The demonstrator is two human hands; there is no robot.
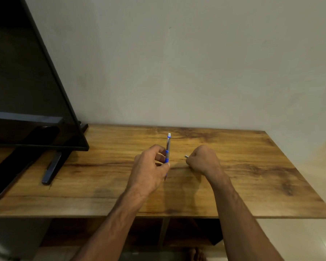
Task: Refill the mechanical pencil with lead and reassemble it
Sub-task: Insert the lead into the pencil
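Observation:
My left hand grips a blue and silver mechanical pencil upright above the wooden table, its white eraser end pointing up and away from me. The pencil's tip is hidden behind my fingers. My right hand rests on the table just to the right, fingers curled into a fist around a small silver piece whose end pokes out on the left side. What that piece is I cannot make out. No lead is visible.
A large dark monitor on a black stand fills the left side of the table. A bare wall rises behind the table's far edge. Shelf openings show under the tabletop.

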